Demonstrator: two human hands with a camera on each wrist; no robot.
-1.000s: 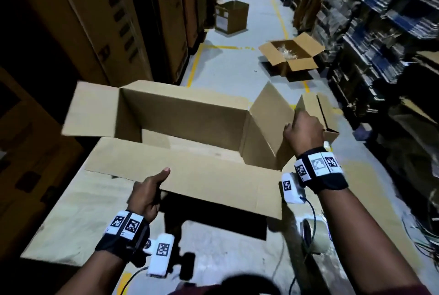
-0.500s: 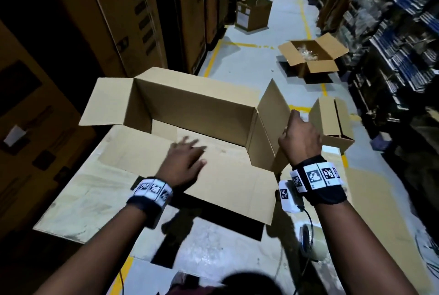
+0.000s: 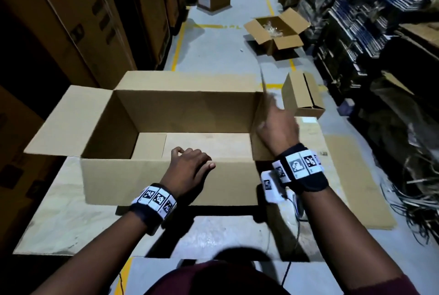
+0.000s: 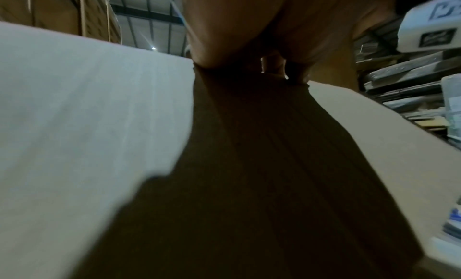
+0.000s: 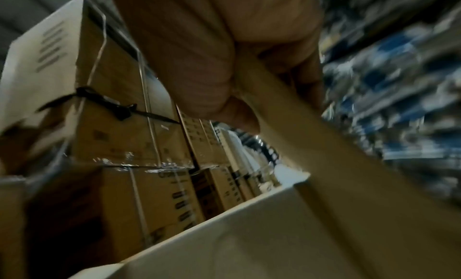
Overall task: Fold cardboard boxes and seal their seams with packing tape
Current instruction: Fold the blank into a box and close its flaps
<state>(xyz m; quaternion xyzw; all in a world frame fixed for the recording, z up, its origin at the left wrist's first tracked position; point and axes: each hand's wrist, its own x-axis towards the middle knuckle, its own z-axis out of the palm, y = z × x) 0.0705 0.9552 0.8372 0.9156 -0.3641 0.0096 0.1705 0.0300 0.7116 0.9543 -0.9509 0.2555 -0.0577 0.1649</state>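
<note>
1. Cardboard box (image 3: 166,114): large, open-topped, at the centre of the head view; it stands on a flat cardboard sheet (image 3: 59,218) spread over the grey floor (image 3: 213,57).
2. Left flap (image 3: 69,119): spread outward toward the left edge of the frame. Far flap (image 3: 190,80): folded back beyond the box mouth.
3. Left hand (image 3: 190,171): at lower centre of the head view, on the top edge of the near wall (image 3: 147,183), fingers curled over that edge into the box, thumb on the outer face. The left wrist view shows the fingers (image 4: 224,36) hooked over the cardboard rim.
4. Right hand (image 3: 276,126): at centre right of the head view, motion-blurred, on the upright right flap (image 3: 262,95). In the right wrist view the flap's edge (image 5: 286,113) passes between thumb (image 5: 199,66) and the other fingers, which pinch it.
5. Small cardboard box (image 3: 303,95): just right of the right hand, on the floor.
6. Open box (image 3: 275,31): upper centre right, flaps spread, clear plastic inside.
7. Tall stacked cartons (image 3: 71,21): upper left. Stocked shelves (image 3: 380,21): right edge.
</note>
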